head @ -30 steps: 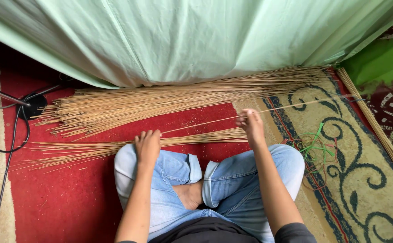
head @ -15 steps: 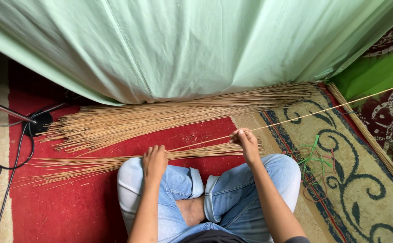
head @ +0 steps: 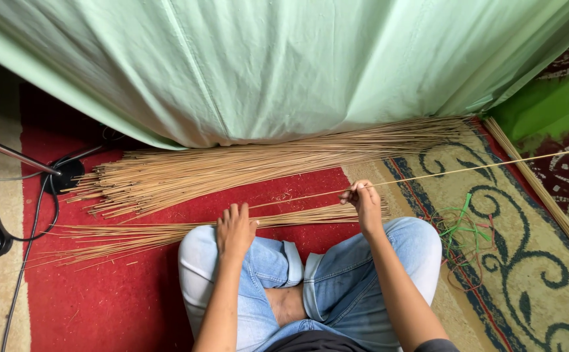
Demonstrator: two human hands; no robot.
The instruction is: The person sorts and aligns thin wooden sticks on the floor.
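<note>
Head view, looking down on crossed legs in blue jeans (head: 336,261), seated on a red carpet (head: 115,300).

Right hand (head: 366,203): fingers pinched shut on a single thin stick (head: 467,171). The stick runs from the hand out to the right, lifted off the floor, its far end leaving the picture's edge; its near end slants back toward the left hand.

Left hand (head: 235,229): resting on the left knee, fingers loosely spread and pointing forward, tips at the small bundle of sticks (head: 167,229). I cannot tell whether it grips any of them.

That small bundle lies flat on the carpet just ahead of both hands, fanning out to the left. Beyond it, farther from the hands, a larger pile of sticks (head: 232,166) lies along the hem of a pale green cloth (head: 284,58).

Right of the right hand: a tangle of green and red string (head: 460,228) on a patterned rug (head: 525,280). More sticks (head: 545,189) lie along the rug's far right edge.

Far left of the left hand: black cables (head: 30,228) and a metal rod (head: 10,153).
</note>
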